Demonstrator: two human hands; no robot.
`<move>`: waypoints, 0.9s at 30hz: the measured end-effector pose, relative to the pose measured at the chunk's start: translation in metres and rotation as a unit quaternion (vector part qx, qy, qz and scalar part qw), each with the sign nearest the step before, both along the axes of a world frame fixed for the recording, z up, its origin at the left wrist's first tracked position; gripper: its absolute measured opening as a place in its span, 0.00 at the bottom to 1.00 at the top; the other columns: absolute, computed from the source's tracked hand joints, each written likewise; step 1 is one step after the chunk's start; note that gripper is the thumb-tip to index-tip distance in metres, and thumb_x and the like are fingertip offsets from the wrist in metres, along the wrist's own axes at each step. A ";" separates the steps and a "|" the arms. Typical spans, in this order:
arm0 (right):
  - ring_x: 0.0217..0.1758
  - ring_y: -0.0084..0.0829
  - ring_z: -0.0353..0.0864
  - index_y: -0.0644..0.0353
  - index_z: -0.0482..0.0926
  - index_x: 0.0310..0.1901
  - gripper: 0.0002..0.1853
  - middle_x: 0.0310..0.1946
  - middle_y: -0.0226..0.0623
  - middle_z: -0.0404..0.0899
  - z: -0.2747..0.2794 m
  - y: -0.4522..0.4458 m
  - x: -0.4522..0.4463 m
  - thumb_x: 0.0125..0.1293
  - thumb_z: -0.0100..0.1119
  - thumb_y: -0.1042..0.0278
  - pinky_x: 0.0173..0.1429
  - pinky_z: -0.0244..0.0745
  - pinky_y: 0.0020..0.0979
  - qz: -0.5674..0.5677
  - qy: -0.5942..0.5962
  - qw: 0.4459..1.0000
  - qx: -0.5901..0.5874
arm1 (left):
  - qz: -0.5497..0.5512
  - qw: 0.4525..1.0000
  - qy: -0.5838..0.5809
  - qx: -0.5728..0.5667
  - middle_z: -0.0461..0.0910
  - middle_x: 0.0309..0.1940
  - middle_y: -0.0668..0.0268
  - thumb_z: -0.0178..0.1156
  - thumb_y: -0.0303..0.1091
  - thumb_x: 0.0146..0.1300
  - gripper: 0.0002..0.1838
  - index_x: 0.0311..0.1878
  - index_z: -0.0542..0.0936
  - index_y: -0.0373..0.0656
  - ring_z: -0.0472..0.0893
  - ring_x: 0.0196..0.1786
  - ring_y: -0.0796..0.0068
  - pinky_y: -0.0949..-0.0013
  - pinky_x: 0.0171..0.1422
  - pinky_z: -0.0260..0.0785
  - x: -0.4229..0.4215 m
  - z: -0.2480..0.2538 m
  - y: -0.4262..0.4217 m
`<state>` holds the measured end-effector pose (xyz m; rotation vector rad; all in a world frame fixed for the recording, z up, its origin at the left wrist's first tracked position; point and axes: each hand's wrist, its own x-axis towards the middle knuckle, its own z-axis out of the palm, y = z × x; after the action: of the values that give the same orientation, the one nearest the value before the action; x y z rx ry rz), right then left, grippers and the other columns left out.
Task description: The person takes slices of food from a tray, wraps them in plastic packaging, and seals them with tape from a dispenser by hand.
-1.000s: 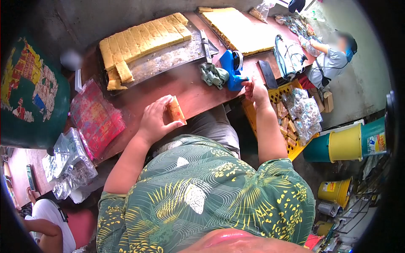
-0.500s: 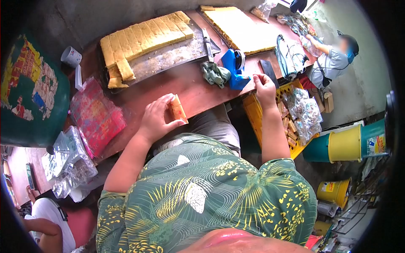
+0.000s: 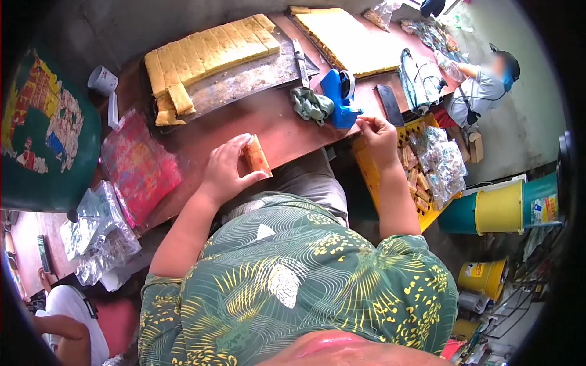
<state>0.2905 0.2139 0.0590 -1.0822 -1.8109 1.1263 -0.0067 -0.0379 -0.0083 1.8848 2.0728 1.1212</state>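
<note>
My left hand (image 3: 227,163) is closed around a wrapped slice of cake (image 3: 258,157), held upright at the table's near edge. My right hand (image 3: 379,137) is pinched at the front tip of a blue tape dispenser (image 3: 334,97); whatever lies between the thumb and finger is too small to make out. A crumpled grey-green cloth (image 3: 311,107) rests against the dispenser's left side. Beyond my left hand, a tray (image 3: 244,82) carries yellow cake (image 3: 210,52) cut into strips, with a loose piece at its near left corner.
A second cake slab (image 3: 348,43) lies farther back. A yellow crate (image 3: 366,165) with wrapped pieces stands beside my right forearm. A dark phone-like slab (image 3: 389,105) lies behind that hand. Pink plastic (image 3: 137,168) and clear bags (image 3: 101,235) are at left. A co-worker (image 3: 482,91) sits at right.
My right hand has moved slightly left and down, closer to the dispenser's tip. My left hand keeps its hold on the wrapped slice. The co-worker's arm has shifted slightly.
</note>
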 end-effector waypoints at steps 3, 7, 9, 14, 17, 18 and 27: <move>0.34 0.20 0.75 0.65 0.84 0.40 0.08 0.32 0.25 0.80 -0.014 0.039 0.018 0.68 0.70 0.69 0.40 0.70 0.25 -0.011 -0.061 0.989 0.131 | 0.007 1.000 0.007 0.001 0.77 0.69 0.55 0.77 0.63 0.52 0.50 0.72 0.72 0.40 0.75 0.72 0.53 0.52 0.78 0.63 0.000 0.000 -0.001; 0.43 0.35 0.83 0.65 0.84 0.52 0.19 0.40 0.36 0.85 -0.027 0.062 -0.002 0.66 0.74 0.62 0.54 0.78 0.34 -0.003 -0.068 0.962 0.263 | 0.009 1.000 0.005 -0.006 0.76 0.70 0.55 0.77 0.63 0.52 0.50 0.71 0.72 0.41 0.75 0.73 0.53 0.52 0.78 0.63 0.001 0.001 -0.001; 0.52 0.34 0.83 0.65 0.82 0.55 0.20 0.48 0.42 0.85 -0.028 0.067 -0.003 0.67 0.73 0.63 0.60 0.77 0.35 0.046 -0.066 0.989 0.125 | 0.006 1.000 -0.005 -0.009 0.76 0.70 0.56 0.77 0.63 0.52 0.50 0.71 0.72 0.42 0.74 0.73 0.54 0.52 0.78 0.62 0.000 0.001 -0.001; 0.59 0.28 0.78 0.62 0.85 0.46 0.12 0.56 0.37 0.78 -0.040 0.077 -0.003 0.71 0.71 0.61 0.60 0.75 0.33 0.052 -0.057 0.989 0.126 | 0.008 1.000 -0.013 -0.005 0.76 0.71 0.59 0.75 0.65 0.53 0.49 0.72 0.73 0.44 0.74 0.73 0.56 0.53 0.77 0.62 0.001 0.000 -0.002; 0.58 0.25 0.77 0.57 0.86 0.42 0.08 0.54 0.32 0.75 -0.030 0.059 0.001 0.71 0.71 0.63 0.57 0.74 0.30 0.033 -0.035 0.982 0.182 | 0.009 1.000 -0.011 -0.003 0.76 0.71 0.59 0.75 0.65 0.53 0.49 0.72 0.73 0.44 0.74 0.72 0.56 0.53 0.77 0.62 0.000 -0.002 -0.001; 0.57 0.27 0.78 0.56 0.87 0.42 0.08 0.51 0.32 0.77 -0.030 0.056 0.004 0.70 0.72 0.63 0.57 0.74 0.32 0.029 -0.004 0.983 0.179 | 0.009 1.000 -0.008 -0.004 0.76 0.71 0.59 0.76 0.64 0.52 0.49 0.72 0.73 0.44 0.74 0.73 0.56 0.53 0.78 0.62 0.000 -0.002 -0.002; 0.48 0.18 0.80 0.59 0.85 0.44 0.03 0.42 0.31 0.84 -0.063 0.027 0.026 0.72 0.67 0.74 0.55 0.74 0.22 0.146 0.118 0.979 -0.086 | 0.003 1.000 0.003 -0.014 0.75 0.71 0.57 0.77 0.63 0.53 0.50 0.73 0.72 0.43 0.73 0.74 0.55 0.52 0.79 0.61 0.000 0.001 0.000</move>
<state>0.3164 0.2413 -0.0039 -0.7518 -1.7429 1.5401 -0.0065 -0.0382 -0.0069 1.8728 2.0877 1.0831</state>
